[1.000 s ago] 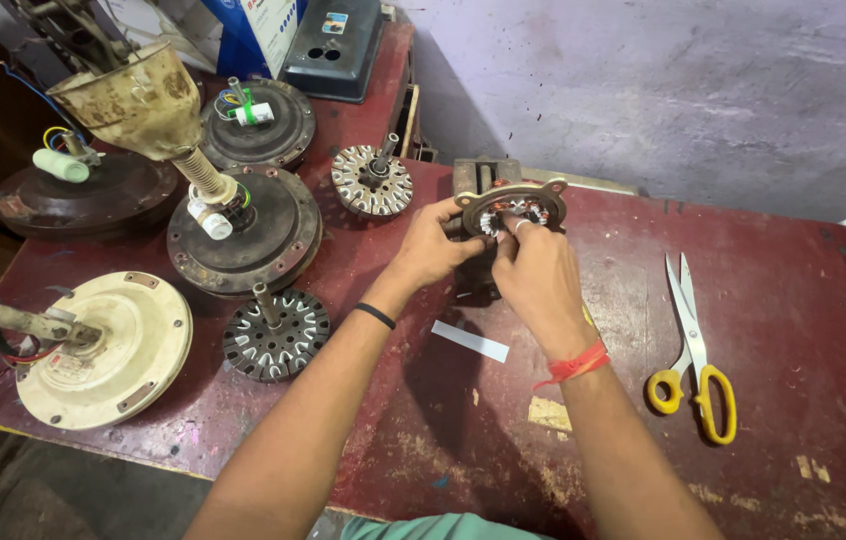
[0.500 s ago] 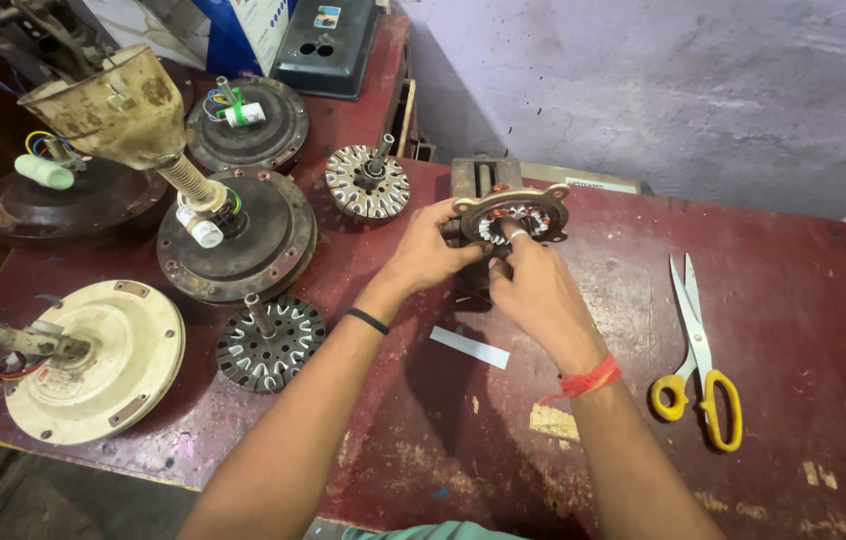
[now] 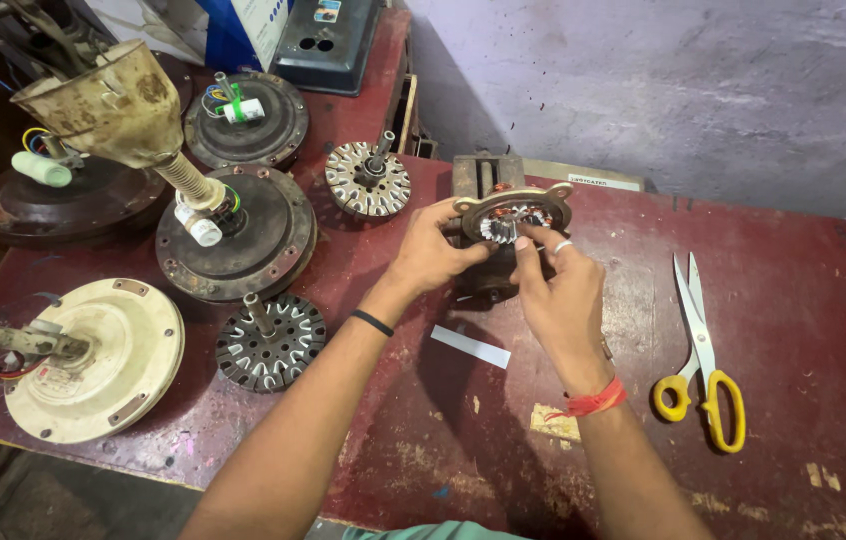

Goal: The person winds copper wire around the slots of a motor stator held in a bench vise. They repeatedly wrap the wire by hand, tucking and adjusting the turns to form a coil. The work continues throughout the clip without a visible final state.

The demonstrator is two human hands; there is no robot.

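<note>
Both my hands work at the stator [image 3: 513, 222] on the worktop [image 3: 793, 300]: left hand [image 3: 433, 250] clamped on its rim, right hand [image 3: 558, 295] fingers pinched at the windings. Steadiness seems needed next.

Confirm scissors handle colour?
Yellow handles on the scissors, lying on the table right of the right hand; head view.

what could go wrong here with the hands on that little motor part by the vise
1. The right hand has its fingertips in the wound stator; the thin copper windings could get nicked or bent.
2. The left hand grips only the stator's rim, so it might slip or twist.
3. The open scissors lie close beside the right forearm, blades toward the work; a sideways arm move could knock them.
</note>
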